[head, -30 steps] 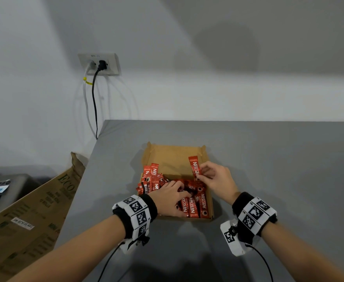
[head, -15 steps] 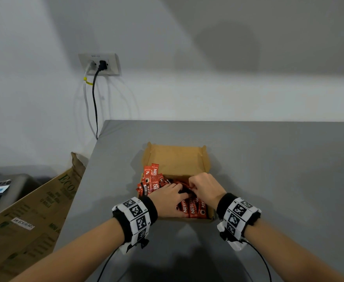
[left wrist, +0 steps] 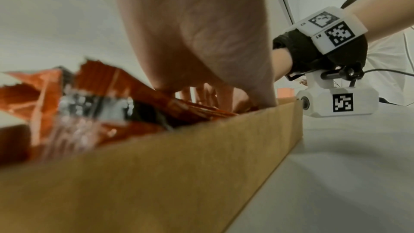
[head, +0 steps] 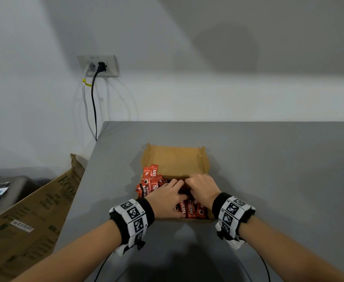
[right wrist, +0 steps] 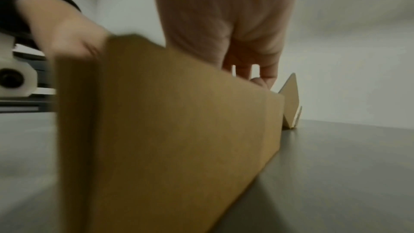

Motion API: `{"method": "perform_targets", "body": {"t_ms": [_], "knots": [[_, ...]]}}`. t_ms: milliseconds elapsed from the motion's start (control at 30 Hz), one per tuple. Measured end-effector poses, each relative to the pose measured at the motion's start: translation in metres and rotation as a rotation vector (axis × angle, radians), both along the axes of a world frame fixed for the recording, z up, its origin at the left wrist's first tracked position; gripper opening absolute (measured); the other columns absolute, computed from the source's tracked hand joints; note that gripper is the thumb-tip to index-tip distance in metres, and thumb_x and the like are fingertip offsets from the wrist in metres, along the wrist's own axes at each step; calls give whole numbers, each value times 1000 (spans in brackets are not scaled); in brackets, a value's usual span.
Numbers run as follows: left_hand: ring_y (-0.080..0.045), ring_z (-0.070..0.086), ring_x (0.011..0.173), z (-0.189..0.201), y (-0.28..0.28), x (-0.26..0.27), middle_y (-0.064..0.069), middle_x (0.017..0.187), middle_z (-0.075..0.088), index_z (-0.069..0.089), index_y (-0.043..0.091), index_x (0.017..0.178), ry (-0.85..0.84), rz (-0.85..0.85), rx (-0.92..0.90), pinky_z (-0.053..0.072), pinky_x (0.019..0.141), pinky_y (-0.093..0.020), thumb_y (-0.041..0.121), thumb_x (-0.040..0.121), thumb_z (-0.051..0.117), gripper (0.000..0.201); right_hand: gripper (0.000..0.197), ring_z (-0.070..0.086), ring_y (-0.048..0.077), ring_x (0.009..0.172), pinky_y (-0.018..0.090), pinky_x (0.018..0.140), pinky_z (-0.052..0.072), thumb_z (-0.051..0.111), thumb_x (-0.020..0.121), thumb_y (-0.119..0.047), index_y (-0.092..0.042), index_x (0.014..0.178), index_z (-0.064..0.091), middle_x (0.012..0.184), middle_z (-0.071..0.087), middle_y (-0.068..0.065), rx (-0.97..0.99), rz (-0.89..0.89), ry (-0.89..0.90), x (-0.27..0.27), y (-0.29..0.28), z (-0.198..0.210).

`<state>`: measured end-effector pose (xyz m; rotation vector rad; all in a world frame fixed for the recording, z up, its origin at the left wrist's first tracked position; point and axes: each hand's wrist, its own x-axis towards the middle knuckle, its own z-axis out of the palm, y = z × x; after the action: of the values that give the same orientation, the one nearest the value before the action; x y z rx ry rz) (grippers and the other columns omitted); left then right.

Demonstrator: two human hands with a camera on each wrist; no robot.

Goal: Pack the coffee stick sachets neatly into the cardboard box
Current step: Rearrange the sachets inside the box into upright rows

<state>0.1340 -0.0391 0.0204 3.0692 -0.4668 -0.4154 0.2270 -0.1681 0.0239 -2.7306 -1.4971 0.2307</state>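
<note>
The red coffee stick sachets (head: 149,183) lie inside your shallow brown cardboard box (head: 175,159), which sits open on the grey worktop (head: 268,169) with its lid flap folded back toward the wall. At the box's left side several sachets stand tilted and jumbled, some poking above the rim; along the near wall a few lie flat, side by side, with their printed faces up. The far right part of the box floor is hidden by your hands.

Your left hand (head: 167,197) reaches into the middle of the box, palm down, its fingers bent over the sachets; whether they actually pinch one you cannot tell from these views. Your right hand (head: 202,187) is just beside it, almost touching, its fingers curled down into the pile, their tips hidden behind the box wall, so its grasp cannot be told either. The wrist views are blurred.

Each wrist carries a black band with white marker blocks (head: 134,217). Left of the worktop a large printed brown carton (head: 30,216) leans. On the white wall, a socket plate (head: 98,65) holds a black plug and a white one, their cables hanging down.
</note>
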Motion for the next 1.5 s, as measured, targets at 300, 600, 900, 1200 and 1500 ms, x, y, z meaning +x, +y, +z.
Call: {"method": "perform_targets", "body": {"t_ms": [300, 600, 900, 1200, 1500], "knots": [[-25, 25, 131, -2, -1, 1, -10, 142, 28, 33, 19, 144, 16, 12, 10, 25, 112, -40, 53, 91, 45, 64, 14, 48, 13, 88, 27, 76, 41, 63, 86, -25, -15, 95, 60, 94, 58, -2, 126, -22, 181, 13, -14, 11], [-25, 23, 135, -6, 0, 2, -10, 148, 20, 23, 17, 147, 25, 61, -48, 21, 115, -39, 56, 88, 48, 75, 22, 44, 15, 105, 31, 93, 35, 62, 86, -36, -23, 103, 65, 106, 56, -4, 40, -50, 68, 19, -31, 7], [-23, 20, 135, -7, -1, 1, -10, 146, 22, 30, 8, 144, -18, 71, -74, 23, 114, -39, 55, 87, 51, 77, 16, 46, 18, 106, 32, 89, 33, 58, 90, -28, -19, 94, 70, 105, 59, -3, 29, -102, -18, 14, -25, -2], [-23, 22, 134, -7, -1, 2, -9, 145, 26, 25, 5, 145, -12, 46, -33, 22, 112, -38, 55, 88, 48, 79, 18, 54, 14, 104, 31, 89, 38, 60, 88, -29, -20, 104, 62, 105, 63, -6, 214, -140, 64, 19, -32, -2], [-23, 21, 135, -6, 1, 0, -10, 146, 21, 33, 9, 143, -55, 38, -53, 24, 114, -39, 55, 87, 50, 74, 18, 54, 17, 104, 34, 90, 33, 52, 92, -18, -22, 99, 68, 108, 65, -5, 28, -69, -25, 17, -19, 0]]}}
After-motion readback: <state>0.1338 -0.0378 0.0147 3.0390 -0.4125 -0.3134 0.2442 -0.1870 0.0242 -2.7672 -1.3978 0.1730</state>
